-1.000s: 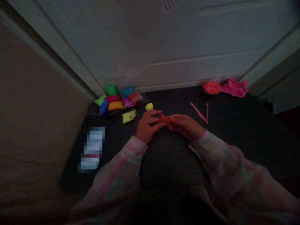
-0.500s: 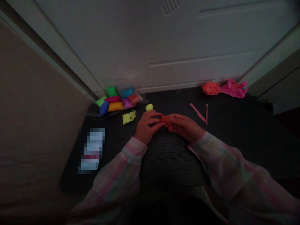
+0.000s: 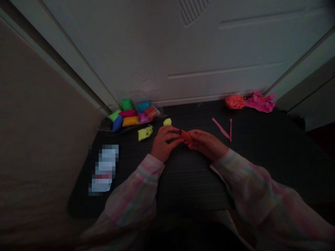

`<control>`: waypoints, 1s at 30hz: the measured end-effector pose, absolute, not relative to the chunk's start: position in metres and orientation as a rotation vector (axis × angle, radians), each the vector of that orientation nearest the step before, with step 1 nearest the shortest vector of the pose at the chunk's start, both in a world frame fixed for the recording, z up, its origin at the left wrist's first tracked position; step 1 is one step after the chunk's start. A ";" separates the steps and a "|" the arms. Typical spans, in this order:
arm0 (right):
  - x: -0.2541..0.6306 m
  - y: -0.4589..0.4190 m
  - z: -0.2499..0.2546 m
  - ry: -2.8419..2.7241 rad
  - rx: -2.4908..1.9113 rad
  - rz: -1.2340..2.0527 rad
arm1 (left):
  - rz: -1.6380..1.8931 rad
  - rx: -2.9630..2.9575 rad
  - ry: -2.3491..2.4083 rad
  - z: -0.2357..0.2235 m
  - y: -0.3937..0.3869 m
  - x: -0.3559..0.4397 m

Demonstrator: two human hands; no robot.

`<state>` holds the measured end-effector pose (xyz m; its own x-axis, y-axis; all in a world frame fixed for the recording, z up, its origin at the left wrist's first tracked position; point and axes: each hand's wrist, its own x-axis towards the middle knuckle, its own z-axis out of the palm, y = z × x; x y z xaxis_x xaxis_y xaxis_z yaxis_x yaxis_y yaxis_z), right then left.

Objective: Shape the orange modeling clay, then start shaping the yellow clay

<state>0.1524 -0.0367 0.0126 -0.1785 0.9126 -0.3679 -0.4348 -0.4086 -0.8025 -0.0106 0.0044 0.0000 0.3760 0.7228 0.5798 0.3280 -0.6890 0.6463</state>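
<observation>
Between my hands, above the dark table, is a small orange-red piece of modelling clay [image 3: 185, 135], roughly tube-shaped, with a dark spot at its left end. My right hand [image 3: 206, 142] grips its right side, thumb on top and fingers curled beneath. The fingertips and thumb of my left hand [image 3: 164, 142] close around its left end. Just beyond my left fingers lies a pale yellow lump of clay [image 3: 167, 122]. A crumpled yellow packet [image 3: 145, 133] rests to the left of that lump.
Several coloured clay packets [image 3: 130, 121] lie on clear plastic at the back left. A phone-like object [image 3: 104, 169], blurred out, is at the left. To the right are two pink modelling tools [image 3: 221, 128]. Orange [image 3: 235, 102] and pink crumpled material [image 3: 260, 103] sit by the white door [image 3: 199, 48].
The view has shifted slightly, so the scene sits a little lower. Both hands keep hold of the orange-red clay, whose left end now shows more of a dark spot.
</observation>
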 end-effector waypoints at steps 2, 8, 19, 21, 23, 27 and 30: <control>0.152 -0.037 0.014 -0.671 -1.074 1.760 | 1.246 2.216 0.913 0.001 0.004 -0.011; 0.152 -0.037 0.014 -0.686 -1.055 1.762 | 1.253 2.222 0.911 0.001 0.003 -0.011; 0.149 -0.036 0.010 -0.746 -1.158 1.670 | 1.158 2.120 0.983 0.004 0.000 -0.010; 0.149 -0.035 0.009 -0.768 -1.182 1.645 | 1.151 2.054 0.992 0.003 -0.002 -0.010; 0.150 -0.035 0.007 -0.777 -1.183 1.637 | 1.129 1.936 1.012 0.002 -0.003 -0.008; 0.151 -0.034 0.007 -0.841 -1.189 1.611 | 1.016 1.555 0.986 0.000 -0.005 -0.004; 0.150 -0.035 0.010 -0.995 -1.231 1.561 | 0.862 1.354 0.920 0.001 -0.007 -0.001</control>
<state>0.1497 -0.0351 0.0095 -0.1143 0.9563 -0.2691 -0.1600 -0.2850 -0.9451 -0.0014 -0.0067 0.0010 0.4078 0.9121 -0.0428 0.0164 0.0395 0.9991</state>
